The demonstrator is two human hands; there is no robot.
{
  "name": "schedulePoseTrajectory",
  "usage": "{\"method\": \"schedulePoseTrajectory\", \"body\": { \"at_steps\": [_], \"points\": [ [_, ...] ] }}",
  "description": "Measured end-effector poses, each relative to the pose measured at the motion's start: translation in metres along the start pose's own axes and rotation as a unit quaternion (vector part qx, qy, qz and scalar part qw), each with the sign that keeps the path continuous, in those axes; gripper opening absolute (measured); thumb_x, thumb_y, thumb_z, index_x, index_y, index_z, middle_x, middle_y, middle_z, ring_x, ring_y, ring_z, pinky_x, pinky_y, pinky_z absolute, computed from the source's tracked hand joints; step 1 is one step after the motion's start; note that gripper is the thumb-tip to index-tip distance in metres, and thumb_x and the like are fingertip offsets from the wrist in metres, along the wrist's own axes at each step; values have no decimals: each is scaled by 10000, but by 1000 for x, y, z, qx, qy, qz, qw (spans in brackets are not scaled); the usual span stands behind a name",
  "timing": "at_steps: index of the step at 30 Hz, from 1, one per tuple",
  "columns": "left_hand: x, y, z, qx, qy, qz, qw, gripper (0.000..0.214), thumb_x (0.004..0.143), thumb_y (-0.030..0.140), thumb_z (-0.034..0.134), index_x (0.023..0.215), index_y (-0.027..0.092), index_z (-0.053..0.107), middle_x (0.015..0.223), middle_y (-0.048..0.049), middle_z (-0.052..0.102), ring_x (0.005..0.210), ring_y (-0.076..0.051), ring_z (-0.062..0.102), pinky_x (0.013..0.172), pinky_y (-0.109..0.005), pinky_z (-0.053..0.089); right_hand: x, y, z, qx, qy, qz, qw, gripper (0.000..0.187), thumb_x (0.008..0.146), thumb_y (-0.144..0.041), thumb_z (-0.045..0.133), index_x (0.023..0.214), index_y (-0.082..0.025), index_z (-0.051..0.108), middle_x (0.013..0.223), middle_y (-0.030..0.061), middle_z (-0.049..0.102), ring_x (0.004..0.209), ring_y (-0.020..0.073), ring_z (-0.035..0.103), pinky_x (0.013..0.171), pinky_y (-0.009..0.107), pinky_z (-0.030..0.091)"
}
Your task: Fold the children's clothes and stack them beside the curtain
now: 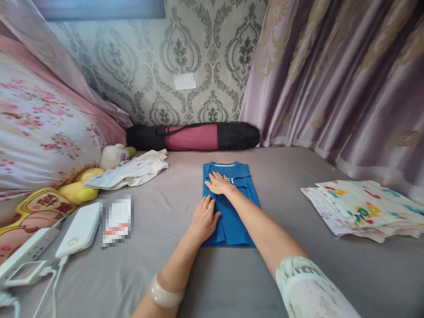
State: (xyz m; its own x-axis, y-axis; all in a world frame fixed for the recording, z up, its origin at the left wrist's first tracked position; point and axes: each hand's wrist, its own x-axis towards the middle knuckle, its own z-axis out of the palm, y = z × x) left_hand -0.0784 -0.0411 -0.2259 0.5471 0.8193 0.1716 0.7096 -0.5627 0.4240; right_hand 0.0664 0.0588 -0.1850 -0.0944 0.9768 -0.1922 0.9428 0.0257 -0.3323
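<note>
A blue T-shirt (233, 221) lies flat in the middle of the bed, its sides folded inward into a long narrow shape. Its collar points away from me, and part of some white lettering shows on the chest. My right hand (218, 183) rests on the upper chest with its fingers spread, covering some of the letters. Nearer to me, my left hand (204, 216) lies along the shirt's left edge, palm down and fingers stretched out. Neither hand grips the cloth.
Folded patterned cloths (367, 207) are stacked at right. At left are pale folded clothes (132, 170), a white power bank (79, 229), a power strip (31, 249) with cables, and plush toys (81, 185). A black and red roll bag (192, 137) lies along the wall.
</note>
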Motion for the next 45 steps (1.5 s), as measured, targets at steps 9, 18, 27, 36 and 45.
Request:
{"method": "schedulePoseTrajectory", "body": {
  "at_steps": [9,18,27,36,45],
  "points": [
    [-7,8,-4,0,11,0,1000,621,932,545,331,1449,203,351,1504,-171,329,1417,-323,238,1123,-599,217,42,-22,2,-63,85,-34,994,680,974,-466,196,1497,-32,205,1572,134,151,1454,233,70,1164,418,12],
    [-8,11,-10,0,-38,-13,999,675,925,586,279,1451,171,364,1526,-165,270,1429,-315,199,1142,-587,174,67,-16,30,-69,121,-35,990,684,969,-472,204,1471,-14,287,1552,149,222,1440,250,145,1159,380,74],
    [-8,13,-10,22,-44,-12,999,666,929,588,273,1449,184,369,1531,-157,266,1428,-319,196,1139,-580,198,69,-4,12,-32,135,-15,990,666,982,-459,159,1477,-28,276,1557,137,218,1442,236,138,1160,383,62],
    [-8,17,-16,93,-82,-11,992,686,958,561,230,1460,103,322,1544,-165,228,1435,-300,178,1144,-554,213,72,6,17,-32,120,33,992,716,964,-493,209,1494,-12,201,1571,143,156,1447,239,102,1159,379,47],
    [-8,16,-19,94,-70,-6,993,675,962,559,217,1445,102,339,1542,-166,242,1436,-297,185,1140,-552,215,43,42,-24,56,122,35,990,721,961,-508,95,1502,-42,186,1574,134,149,1449,222,115,1168,389,86]
  ]
}}
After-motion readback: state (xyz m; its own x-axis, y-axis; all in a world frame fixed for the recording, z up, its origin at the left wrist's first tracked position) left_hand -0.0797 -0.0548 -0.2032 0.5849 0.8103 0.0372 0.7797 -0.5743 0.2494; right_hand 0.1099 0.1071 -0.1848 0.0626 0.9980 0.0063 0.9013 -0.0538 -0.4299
